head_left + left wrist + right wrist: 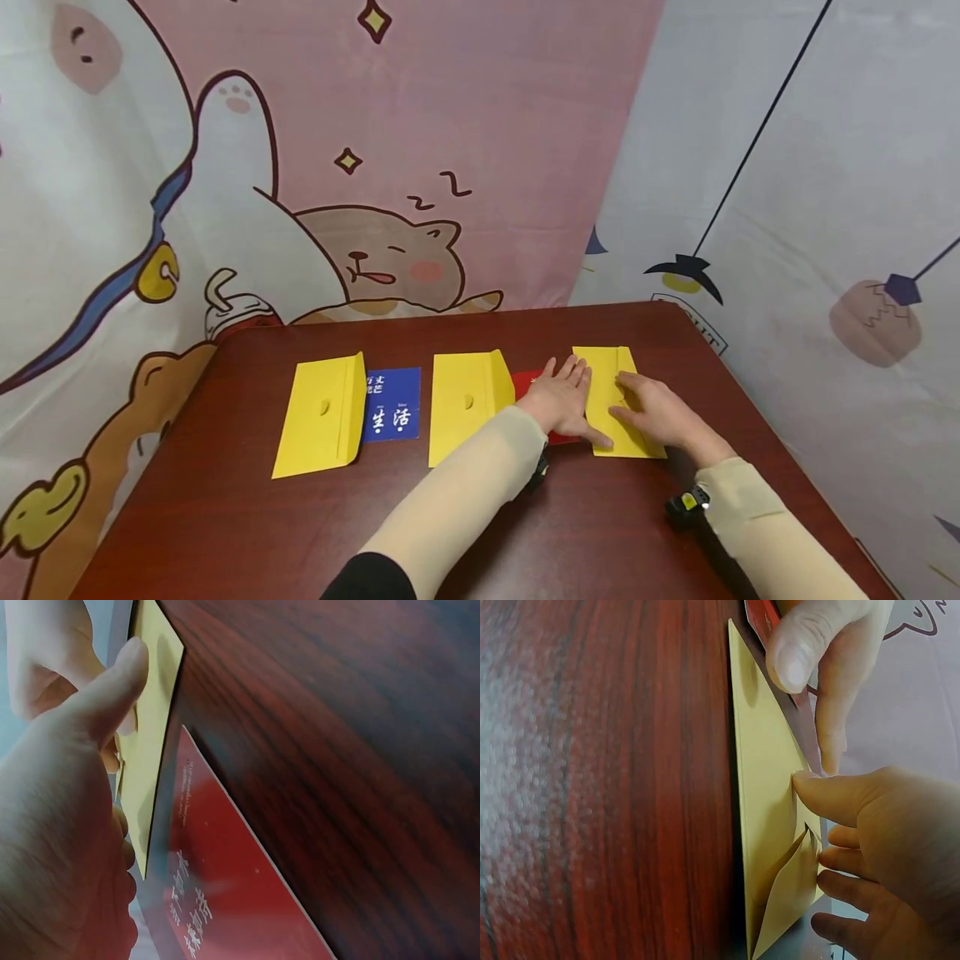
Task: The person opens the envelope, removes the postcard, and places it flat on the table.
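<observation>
On the table's right side lies a yellow envelope [609, 421] with a tucked-style flap. My left hand [561, 400] is at its left edge, fingers straight and spread, thumb pointing toward the near edge. My right hand [658, 412] is over the envelope's flap side, thumb and fingers apart. In the right wrist view the right thumb touches the envelope by a slit, and the flap [786, 892] stands slightly raised. Partly under my left hand in the head view is a red card [528, 382]; the left wrist view shows white writing on the red card [217, 862].
A second yellow envelope [459, 400] lies mid-table, left of the red card. Farther left are a blue card [397, 400] with white characters and a third yellow envelope [315, 417] overlapping its edge. A cartoon-printed cloth [510, 125] hangs behind the brown table [225, 533].
</observation>
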A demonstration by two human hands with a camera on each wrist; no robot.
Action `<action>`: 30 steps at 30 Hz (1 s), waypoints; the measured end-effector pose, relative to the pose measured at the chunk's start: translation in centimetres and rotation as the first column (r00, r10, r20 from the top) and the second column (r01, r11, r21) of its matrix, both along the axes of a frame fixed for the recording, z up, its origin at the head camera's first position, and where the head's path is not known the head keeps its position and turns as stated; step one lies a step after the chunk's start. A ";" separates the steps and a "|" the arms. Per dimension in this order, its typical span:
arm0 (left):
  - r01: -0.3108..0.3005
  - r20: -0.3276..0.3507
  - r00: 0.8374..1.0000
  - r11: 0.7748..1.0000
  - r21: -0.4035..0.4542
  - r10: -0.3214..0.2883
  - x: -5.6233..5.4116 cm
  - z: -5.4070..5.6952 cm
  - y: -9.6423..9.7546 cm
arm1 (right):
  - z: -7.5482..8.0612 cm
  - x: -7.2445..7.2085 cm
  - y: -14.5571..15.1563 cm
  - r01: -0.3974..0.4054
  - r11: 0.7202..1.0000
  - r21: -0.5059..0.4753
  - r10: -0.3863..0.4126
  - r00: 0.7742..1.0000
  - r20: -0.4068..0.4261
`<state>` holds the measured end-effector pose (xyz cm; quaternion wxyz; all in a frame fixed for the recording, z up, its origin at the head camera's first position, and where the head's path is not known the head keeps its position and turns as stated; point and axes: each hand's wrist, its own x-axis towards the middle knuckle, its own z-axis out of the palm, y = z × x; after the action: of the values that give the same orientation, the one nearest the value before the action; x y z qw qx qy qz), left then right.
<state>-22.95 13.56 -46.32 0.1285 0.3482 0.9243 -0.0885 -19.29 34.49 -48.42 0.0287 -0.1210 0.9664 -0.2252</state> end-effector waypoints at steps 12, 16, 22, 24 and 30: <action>-0.020 -0.004 1.000 1.000 0.000 0.020 -0.9 -0.4 0.1 | 0.2 0.3 -0.2 -0.006 1.000 -0.004 0.006 1.000 -0.002; -0.027 0.012 1.000 1.000 -0.003 0.027 -1.2 -0.5 0.2 | 0.1 0.3 -0.2 -0.012 1.000 -0.001 0.012 1.000 0.002; -0.025 0.028 0.999 1.000 0.006 0.025 -1.3 -0.7 0.3 | -0.1 0.3 0.0 -0.015 1.000 0.001 0.015 1.000 -0.002; -0.025 0.033 0.999 1.000 0.008 0.025 -1.3 -0.7 0.3 | -0.1 0.4 0.0 -0.016 1.000 0.002 0.016 1.000 -0.002; -0.034 0.026 0.999 0.999 0.000 0.034 -1.4 -0.9 0.3 | 0.0 0.4 0.1 -0.025 1.000 0.013 0.025 1.000 -0.017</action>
<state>-24.35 13.82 -47.19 0.1421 0.3338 0.9283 -0.0817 -18.89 34.64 -48.45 0.0239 -0.1349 0.9664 -0.2176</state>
